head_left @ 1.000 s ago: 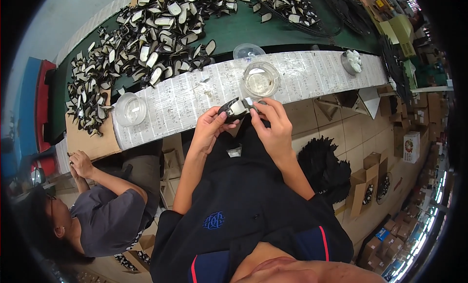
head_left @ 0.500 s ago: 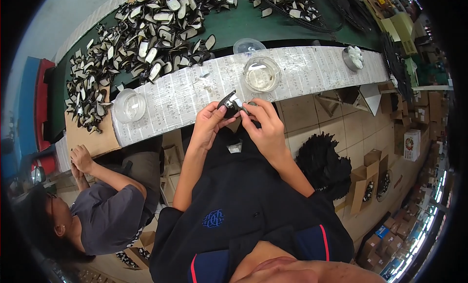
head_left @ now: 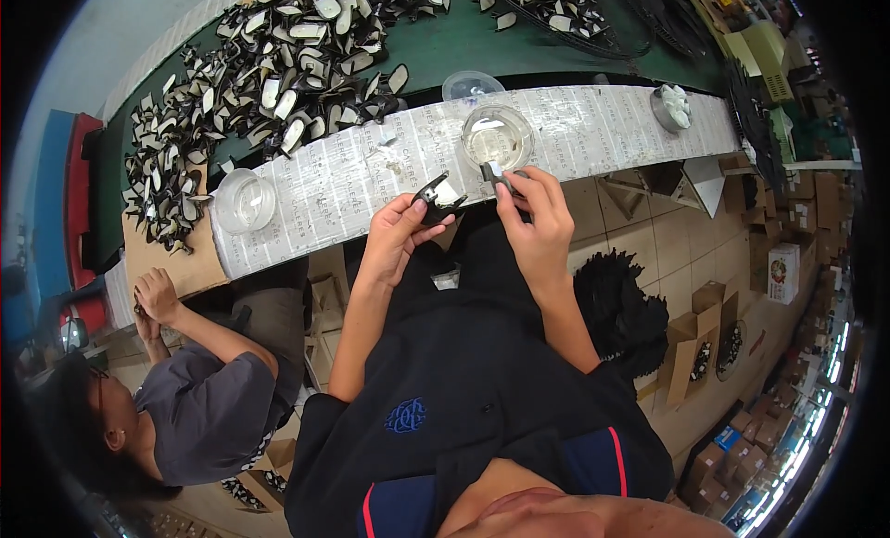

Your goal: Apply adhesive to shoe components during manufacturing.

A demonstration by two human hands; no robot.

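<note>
My left hand [head_left: 397,234] grips a small black shoe part [head_left: 440,200] with a white inner face and pointed ends, held just off the table's near edge. Its fingers pinch it from the left side. My right hand [head_left: 540,218], a short way to the right, is closed on a small dark grey tool [head_left: 493,172] whose kind I cannot make out. That tool's tip reaches over the table edge, at the near rim of a clear round bowl [head_left: 475,148] with clear liquid inside. Tool and shoe part are apart.
Many similar black and white parts [head_left: 306,51] lie heaped on the green table [head_left: 431,60]. A clear tub [head_left: 246,202] stands left, a tin of white wads [head_left: 671,108] right. A co-worker [head_left: 199,413] sits at left. Black strips [head_left: 616,306] hang at right.
My right hand has moved right and away from the shoe part, taking the dark tool toward the clear bowl. My left hand stays nearly in place with the shoe part.
</note>
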